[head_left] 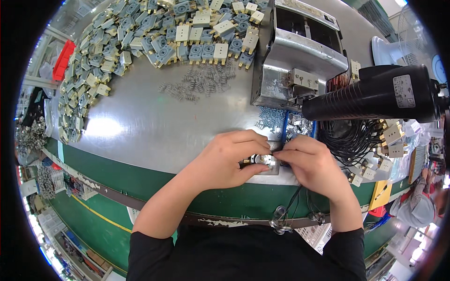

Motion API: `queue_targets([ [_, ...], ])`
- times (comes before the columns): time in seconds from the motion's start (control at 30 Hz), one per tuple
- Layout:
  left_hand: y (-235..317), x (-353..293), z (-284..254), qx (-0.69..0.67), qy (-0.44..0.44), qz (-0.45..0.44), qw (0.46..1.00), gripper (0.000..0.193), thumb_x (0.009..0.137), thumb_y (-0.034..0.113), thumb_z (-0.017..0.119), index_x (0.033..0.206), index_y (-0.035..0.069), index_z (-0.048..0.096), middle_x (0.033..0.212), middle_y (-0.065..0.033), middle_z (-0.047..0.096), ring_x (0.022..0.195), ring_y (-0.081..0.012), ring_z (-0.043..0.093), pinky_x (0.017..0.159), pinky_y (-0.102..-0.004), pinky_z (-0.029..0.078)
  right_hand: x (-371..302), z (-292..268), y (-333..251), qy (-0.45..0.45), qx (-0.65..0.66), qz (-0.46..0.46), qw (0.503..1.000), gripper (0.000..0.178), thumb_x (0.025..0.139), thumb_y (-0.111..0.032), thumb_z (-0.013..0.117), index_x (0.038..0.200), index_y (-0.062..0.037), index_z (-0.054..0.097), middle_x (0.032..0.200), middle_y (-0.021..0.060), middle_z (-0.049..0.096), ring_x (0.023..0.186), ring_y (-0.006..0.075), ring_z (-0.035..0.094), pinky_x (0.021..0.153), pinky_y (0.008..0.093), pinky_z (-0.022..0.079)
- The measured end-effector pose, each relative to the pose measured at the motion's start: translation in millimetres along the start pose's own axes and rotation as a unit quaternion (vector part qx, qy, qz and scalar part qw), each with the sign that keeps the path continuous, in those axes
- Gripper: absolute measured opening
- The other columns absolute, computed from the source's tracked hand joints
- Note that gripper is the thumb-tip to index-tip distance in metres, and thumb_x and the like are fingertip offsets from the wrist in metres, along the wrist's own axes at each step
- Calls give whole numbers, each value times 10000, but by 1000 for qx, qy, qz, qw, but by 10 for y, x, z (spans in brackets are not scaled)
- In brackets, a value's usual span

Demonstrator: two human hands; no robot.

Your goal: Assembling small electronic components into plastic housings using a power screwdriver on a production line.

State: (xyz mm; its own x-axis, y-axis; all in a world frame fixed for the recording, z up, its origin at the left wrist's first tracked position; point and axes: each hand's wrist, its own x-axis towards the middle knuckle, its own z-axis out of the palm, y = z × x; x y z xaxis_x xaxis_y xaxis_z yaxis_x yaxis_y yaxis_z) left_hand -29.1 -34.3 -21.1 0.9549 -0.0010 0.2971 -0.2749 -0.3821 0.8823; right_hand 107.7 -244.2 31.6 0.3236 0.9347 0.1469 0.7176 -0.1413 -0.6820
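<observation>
My left hand (234, 157) is closed round a small white-and-metal part (259, 159) with a brass-coloured tab, thumb in front and fingers behind. The part sits at a small metal plate (272, 169) near the table's front edge. Just to its right, my right hand (313, 164) pinches with thumb and forefinger against the part's right side; what lies in the pinch is too small to make out. Below the right hand, dark cords (295, 199) with shiny metal ends (280, 216) hang over the table's edge.
Grey-and-cream socket-like blocks (201, 35) lie heaped at the back left, with loose springs (201, 82) before them. A metal machine (300, 56) and a black power screwdriver (370, 98) stand right. Screws (272, 118), a blue-edged tray (285, 126) and black cables (351, 140) lie near my right hand.
</observation>
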Motion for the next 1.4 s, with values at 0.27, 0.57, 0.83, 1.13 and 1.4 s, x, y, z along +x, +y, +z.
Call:
queue_targets([
  [0.27, -6, -4, 30, -17, 5, -7, 1000, 332, 750, 36, 906, 1039, 14, 743, 1092, -126, 755, 1111, -321, 751, 936, -407, 615, 157, -149, 110, -71, 0, -28, 997, 314, 705, 120, 715, 987, -2, 779, 931, 129, 713, 844, 332, 702, 735, 409, 572],
  [0.57, -8, -46, 0, -6, 2, -3, 1000, 327, 774, 63, 897, 1055, 20, 735, 1104, -125, 752, 1083, -320, 751, 931, -404, 605, 131, -93, -86, 39, 57, 56, 996, 287, 834, 115, 693, 1079, -1, 788, 987, 151, 759, 913, 293, 740, 792, 349, 588],
  [0.83, 35, -43, -3, 13, -4, -5, 1000, 311, 801, 93, 881, 1064, 21, 731, 1109, -131, 748, 1045, -324, 747, 901, -404, 599, 211, -130, -121, -20, 59, 15, 998, 124, 876, 86, 720, 963, 25, 784, 946, 133, 779, 873, 249, 777, 796, 337, 598],
  [1.13, -3, -60, 31, 10, 18, 22, 1000, 271, 823, 145, 834, 1043, 55, 705, 1051, -90, 712, 975, -333, 707, 822, -432, 577, 296, -136, -290, -58, 63, 63, 994, 249, 858, 109, 719, 1077, 27, 634, 918, 145, 754, 893, 283, 780, 816, 356, 593],
  [1.4, 54, -45, 15, 11, 21, -8, 1000, 329, 777, 88, 887, 1041, 21, 703, 1149, -137, 716, 1032, -349, 731, 873, -417, 592, 477, -115, -338, -92, 42, 85, 991, 326, 854, 110, 687, 1147, 6, 588, 890, 175, 759, 884, 364, 768, 805, 390, 588],
])
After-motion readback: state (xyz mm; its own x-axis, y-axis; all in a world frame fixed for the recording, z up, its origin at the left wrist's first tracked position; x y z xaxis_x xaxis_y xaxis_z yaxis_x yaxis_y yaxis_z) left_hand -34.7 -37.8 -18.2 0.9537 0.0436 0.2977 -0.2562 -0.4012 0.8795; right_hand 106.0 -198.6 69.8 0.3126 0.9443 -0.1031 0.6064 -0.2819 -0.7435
